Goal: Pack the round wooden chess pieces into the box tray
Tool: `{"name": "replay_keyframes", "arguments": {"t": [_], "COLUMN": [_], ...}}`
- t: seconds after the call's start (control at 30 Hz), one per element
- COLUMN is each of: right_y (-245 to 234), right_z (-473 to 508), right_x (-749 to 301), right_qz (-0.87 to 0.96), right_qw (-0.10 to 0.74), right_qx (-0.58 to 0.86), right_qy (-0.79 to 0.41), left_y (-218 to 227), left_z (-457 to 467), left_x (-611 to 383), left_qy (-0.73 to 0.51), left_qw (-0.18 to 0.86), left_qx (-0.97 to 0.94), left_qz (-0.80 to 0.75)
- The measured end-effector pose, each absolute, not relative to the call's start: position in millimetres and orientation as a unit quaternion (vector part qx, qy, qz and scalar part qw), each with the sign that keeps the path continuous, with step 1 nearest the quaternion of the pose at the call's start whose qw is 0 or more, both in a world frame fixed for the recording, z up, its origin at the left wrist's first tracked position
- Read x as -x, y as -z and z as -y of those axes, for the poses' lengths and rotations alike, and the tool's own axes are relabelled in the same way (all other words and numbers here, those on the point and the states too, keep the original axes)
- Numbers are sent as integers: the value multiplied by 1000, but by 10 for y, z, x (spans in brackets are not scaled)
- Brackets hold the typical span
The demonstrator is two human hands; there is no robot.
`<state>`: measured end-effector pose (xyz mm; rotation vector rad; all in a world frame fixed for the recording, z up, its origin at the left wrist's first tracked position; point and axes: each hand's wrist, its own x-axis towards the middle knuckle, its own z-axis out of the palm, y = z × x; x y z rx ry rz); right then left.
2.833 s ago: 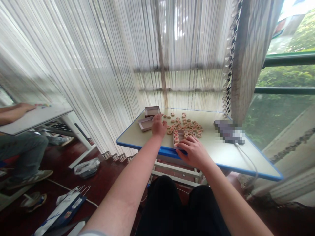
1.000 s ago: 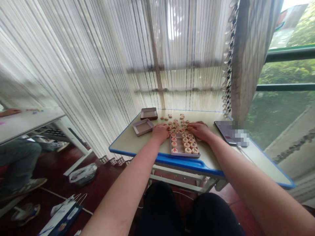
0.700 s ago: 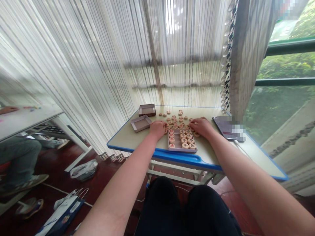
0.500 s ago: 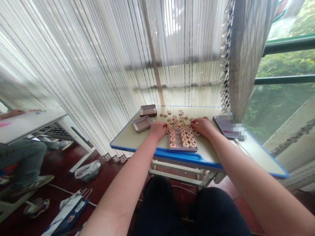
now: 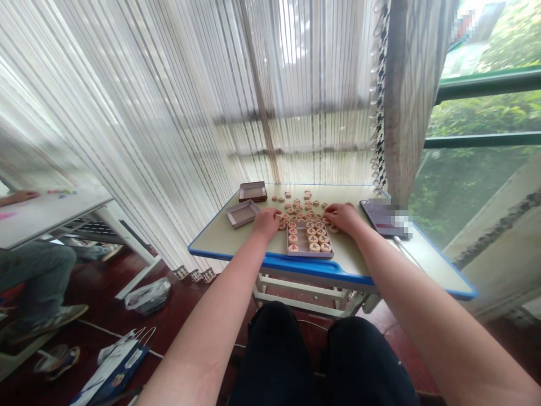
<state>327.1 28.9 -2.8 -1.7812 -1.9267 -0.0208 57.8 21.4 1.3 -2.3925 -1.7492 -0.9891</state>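
Wooden discs marked in red or dark characters lie scattered across the middle of a beige table with a blue edge, just right of the frame's centre. They number roughly two dozen, though they are too small to count exactly. One flat grey tray sits at the table's near edge below the loose discs. It holds about ten more in three columns, the left column shortest with three.

Both hands rest palm down at the tray's far corners. The left hand lies at the upper left corner with its fingers curled onto the nearest loose discs. The right hand lies at the upper right corner, fingers bent over discs there. Whether either hand pinches a disc cannot be told.

Two shallow open boxes stand left of the discs: one dark brown box farther back and one grey box nearer. One phone lies to the right of the right hand.

At the left edge of the frame, another person's hand rests on a separate white table. One plastic bag and one paper bag lie on the dark floor in the lower left.
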Motion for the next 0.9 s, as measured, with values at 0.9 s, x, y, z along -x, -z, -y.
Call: {"name": "replay_keyframes", "arguments": {"t": [0.9], "right_y": [18], "right_z": [-278], "right_x": [-3326], "right_qz": [695], "right_qw": [243], "right_qx": [677], "right_qy": [6], "left_y": [-54], "left_z": [-187], "left_x": [-579], "left_qy": [332], "left_qw": [27], "left_qx": [761], "left_qz": [557]}}
